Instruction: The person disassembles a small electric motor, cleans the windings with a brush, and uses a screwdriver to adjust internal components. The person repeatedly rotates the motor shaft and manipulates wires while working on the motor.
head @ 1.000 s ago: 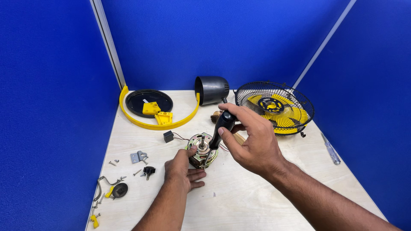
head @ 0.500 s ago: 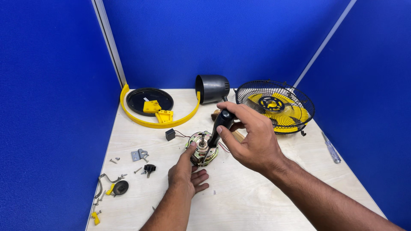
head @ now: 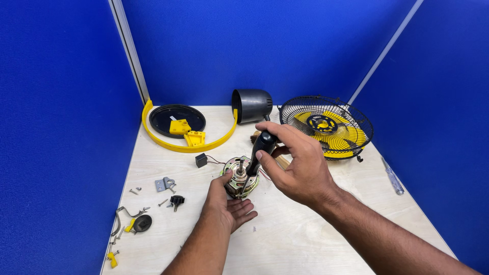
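We see the round metal fan motor [head: 239, 175], with copper windings and a short upright shaft, sitting near the middle of the pale wooden table [head: 305, 239]. Our left hand [head: 226, 203] lies just on the near side of it, palm partly up and fingers loosely spread, the thumb pressed against the motor's left edge; it steadies the motor rather than gripping it. Our right hand [head: 295, 163] is closed around the black handle of a screwdriver [head: 257, 153], whose shaft slants down onto the top of the motor.

A thin red wire runs left from the motor to a small black box-shaped capacitor [head: 201, 160]. Farther away, at the far left, a curved yellow plastic stand arm [head: 173, 145] bends around a flat black round base plate [head: 178, 118] that carries two small yellow plastic brackets [head: 186, 132]. A dark grey cup-shaped motor housing [head: 252, 105] lies on its side at the far centre. To its right sits a black wire fan guard [head: 326, 127] with yellow blades inside.

On the near left we find a bent grey metal bracket [head: 164, 184], a small black knob [head: 176, 200], scattered screws [head: 135, 191], a black round cap with a wire clip [head: 140, 223] and a small yellow clip [head: 112, 259]. A second screwdriver with a clear handle [head: 393, 176] lies at the right edge. Blue partition walls [head: 61, 102] enclose the table.
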